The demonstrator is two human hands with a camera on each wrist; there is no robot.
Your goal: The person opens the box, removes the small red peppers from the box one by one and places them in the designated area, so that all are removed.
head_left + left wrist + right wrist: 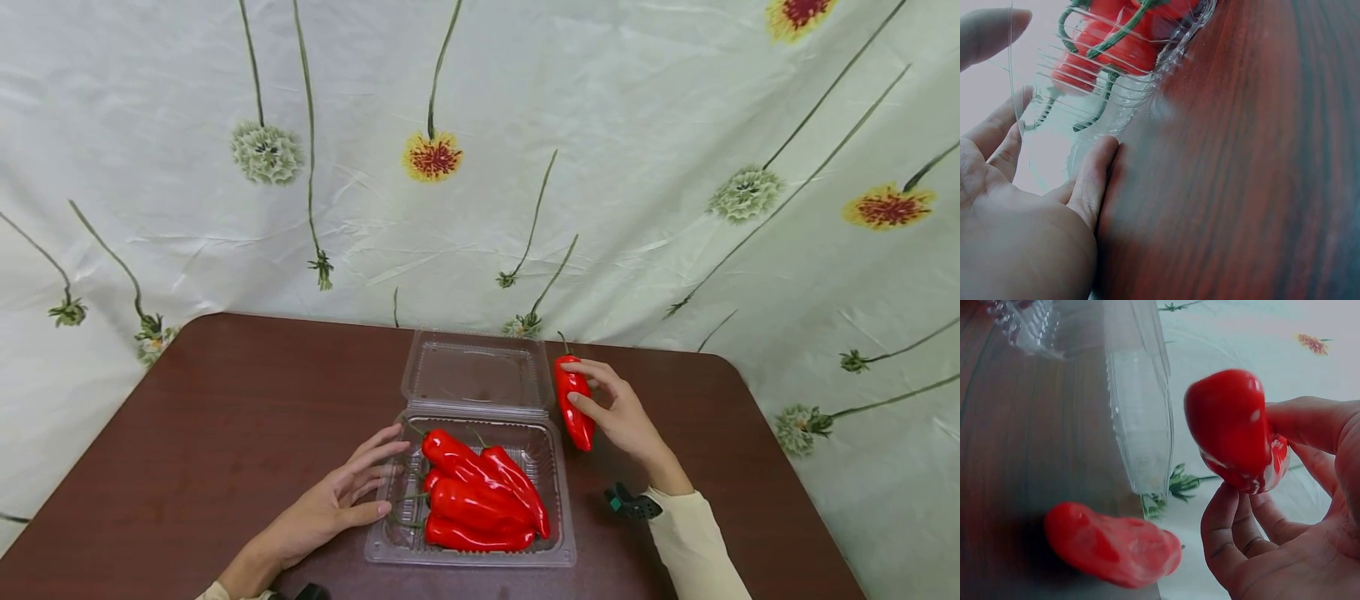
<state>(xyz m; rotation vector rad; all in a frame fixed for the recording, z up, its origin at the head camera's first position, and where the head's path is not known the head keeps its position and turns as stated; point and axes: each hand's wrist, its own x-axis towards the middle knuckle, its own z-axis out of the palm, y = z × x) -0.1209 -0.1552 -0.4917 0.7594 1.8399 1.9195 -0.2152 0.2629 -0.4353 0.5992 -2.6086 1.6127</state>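
A clear plastic clamshell container lies on the table with its lid folded back. Several glossy red peppers with green stems fill its base. My left hand is at the container's left side, fingers spread and fairly straight along the rim and wall; its thumb is over the rim. To the right of the lid, my right hand pinches a red pepper between thumb and fingers. Another red pepper lies on the table beneath it in the right wrist view; the head view does not separate the two clearly.
The dark brown wood table has rounded far corners. Behind it hangs a pale cloth printed with flowers, meeting the table's back and right edges. A dark strap is on the right wrist.
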